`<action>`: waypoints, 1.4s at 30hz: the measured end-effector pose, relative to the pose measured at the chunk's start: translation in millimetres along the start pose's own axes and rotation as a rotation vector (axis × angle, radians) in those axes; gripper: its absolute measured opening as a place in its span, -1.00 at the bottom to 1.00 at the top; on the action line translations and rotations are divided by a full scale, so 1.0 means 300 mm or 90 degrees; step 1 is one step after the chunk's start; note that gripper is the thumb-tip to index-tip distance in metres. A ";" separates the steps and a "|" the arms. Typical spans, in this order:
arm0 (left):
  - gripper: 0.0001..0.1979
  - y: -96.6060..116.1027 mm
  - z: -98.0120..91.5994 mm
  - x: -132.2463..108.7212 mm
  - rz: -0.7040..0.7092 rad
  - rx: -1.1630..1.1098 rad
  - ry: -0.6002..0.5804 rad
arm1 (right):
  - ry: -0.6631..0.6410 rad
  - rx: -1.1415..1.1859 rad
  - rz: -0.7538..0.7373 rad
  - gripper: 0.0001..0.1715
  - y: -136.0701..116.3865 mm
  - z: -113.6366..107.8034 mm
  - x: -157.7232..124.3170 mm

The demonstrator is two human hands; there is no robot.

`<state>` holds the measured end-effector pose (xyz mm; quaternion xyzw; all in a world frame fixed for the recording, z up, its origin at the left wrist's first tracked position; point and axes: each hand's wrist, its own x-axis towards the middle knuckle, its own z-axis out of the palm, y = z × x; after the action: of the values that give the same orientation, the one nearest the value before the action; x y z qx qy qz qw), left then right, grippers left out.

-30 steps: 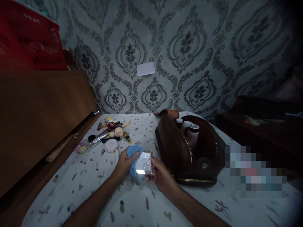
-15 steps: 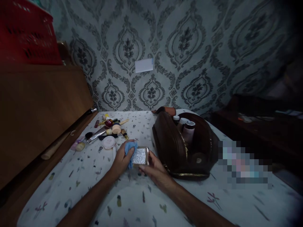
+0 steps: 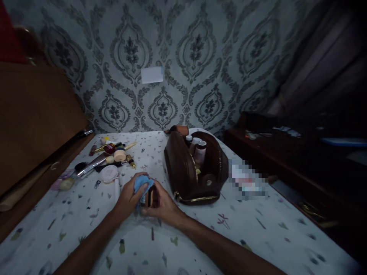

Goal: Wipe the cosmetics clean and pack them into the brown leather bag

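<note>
In the head view, my left hand (image 3: 126,199) is closed on a light blue cloth (image 3: 142,184) and presses it to the left side of a small rectangular makeup case (image 3: 151,198). My right hand (image 3: 166,204) grips that case from the right, thumb below and fingers behind. The case is tilted, so its dark brown, shiny side shows; much of it is hidden by cloth and fingers. Left of my hands lie a round pale compact (image 3: 109,174) and a white tube (image 3: 117,188). To their right stands a brown cosmetic bag (image 3: 183,168), unzipped, with several bottles (image 3: 200,152) inside.
Brushes, a jar (image 3: 119,154) and other cosmetics lie at the back left of the patterned cloth (image 3: 137,248). A wooden cabinet (image 3: 34,122) borders the left side. A pixelated item (image 3: 247,180) lies right of the bag; dark furniture (image 3: 249,141) stands beyond.
The view has swung right, so the surroundings shift left. The case has turned: its glittery face showed before, now mostly its brown side. Both hands keep their hold.
</note>
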<state>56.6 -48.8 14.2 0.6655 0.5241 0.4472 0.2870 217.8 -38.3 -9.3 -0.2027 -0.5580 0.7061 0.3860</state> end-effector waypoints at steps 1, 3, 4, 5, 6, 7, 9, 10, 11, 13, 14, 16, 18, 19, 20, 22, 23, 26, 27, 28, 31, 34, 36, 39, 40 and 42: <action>-0.58 -0.002 0.001 -0.001 0.005 -0.001 0.005 | 0.019 -0.037 -0.016 -0.04 0.000 -0.003 -0.003; -0.55 -0.007 0.003 -0.003 0.026 0.006 0.011 | 0.073 -0.154 -0.062 0.03 0.002 -0.011 -0.008; -0.54 -0.010 0.005 -0.003 0.043 0.015 0.007 | 0.104 -0.225 -0.084 0.05 0.004 -0.015 -0.010; -0.54 -0.011 0.007 -0.004 0.063 0.027 -0.003 | 0.131 -0.292 -0.101 0.05 0.006 -0.019 -0.012; -0.54 -0.012 0.009 -0.005 0.084 0.038 -0.020 | 0.156 -0.348 -0.114 0.03 0.008 -0.022 -0.014; -0.54 -0.011 0.012 -0.005 0.104 0.048 -0.038 | 0.178 -0.390 -0.121 -0.01 0.009 -0.024 -0.015; -0.55 -0.007 0.017 -0.005 0.132 0.057 -0.069 | 0.211 -0.430 -0.113 -0.13 0.008 -0.023 -0.018; -0.54 -0.004 0.019 -0.006 0.136 0.057 -0.079 | 0.217 -0.434 -0.100 -0.18 0.006 -0.022 -0.019; -0.54 -0.001 0.019 -0.006 0.134 0.055 -0.086 | 0.214 -0.430 -0.086 -0.21 0.003 -0.021 -0.020; -0.52 0.008 0.015 -0.006 0.116 0.044 -0.092 | 0.185 -0.411 -0.072 -0.19 -0.004 -0.020 -0.020; -0.51 0.013 0.012 -0.007 0.104 0.035 -0.093 | 0.168 -0.401 -0.077 -0.15 -0.006 -0.021 -0.020; -0.49 0.023 0.004 -0.008 0.067 0.004 -0.089 | 0.140 -0.391 -0.100 -0.02 -0.008 -0.024 -0.017; -0.48 0.031 -0.001 -0.008 0.024 -0.045 -0.083 | 0.127 -0.393 -0.116 0.06 -0.006 -0.027 -0.015; -0.47 0.033 -0.002 -0.008 0.005 -0.071 -0.083 | 0.128 -0.397 -0.120 0.06 -0.005 -0.029 -0.014; -0.46 0.035 -0.003 -0.008 -0.010 -0.094 -0.084 | 0.131 -0.400 -0.121 0.05 -0.004 -0.030 -0.013; -0.45 0.036 -0.002 -0.006 -0.025 -0.123 -0.087 | 0.135 -0.405 -0.117 -0.01 -0.002 -0.031 -0.014; -0.45 0.035 -0.002 -0.006 -0.027 -0.128 -0.084 | 0.132 -0.407 -0.118 -0.03 -0.002 -0.031 -0.014; -0.50 0.034 0.000 -0.004 -0.031 -0.115 -0.056 | 0.119 -0.433 -0.138 -0.04 -0.001 -0.029 -0.016; -0.53 0.035 0.001 -0.003 -0.033 -0.110 -0.045 | 0.119 -0.452 -0.152 -0.04 0.000 -0.029 -0.016; -0.56 0.036 0.001 -0.002 -0.038 -0.109 -0.035 | 0.119 -0.474 -0.169 -0.03 0.001 -0.027 -0.017; -0.57 0.040 0.000 0.002 -0.056 -0.133 -0.023 | 0.120 -0.533 -0.216 -0.07 0.004 -0.024 -0.016; -0.47 0.040 -0.013 0.006 -0.068 -0.152 -0.058 | 0.160 -0.531 -0.221 -0.12 0.010 -0.023 -0.010; -0.40 0.038 -0.027 0.007 -0.069 -0.146 -0.110 | 0.206 -0.496 -0.190 -0.15 0.015 -0.027 -0.005; -0.35 0.040 -0.046 0.004 -0.056 -0.143 -0.177 | 0.250 -0.407 -0.114 -0.13 0.018 -0.037 0.004; -0.34 0.043 -0.049 0.003 -0.050 -0.152 -0.197 | 0.255 -0.370 -0.091 -0.09 0.017 -0.040 0.006; -0.31 0.049 -0.048 0.000 -0.041 -0.179 -0.228 | 0.251 -0.291 -0.066 -0.02 0.013 -0.045 0.009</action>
<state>50.3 -54.3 32.9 0.6706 0.4185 0.3812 0.4795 224.6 -28.2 -16.5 -0.3886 -0.6263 0.4885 0.4670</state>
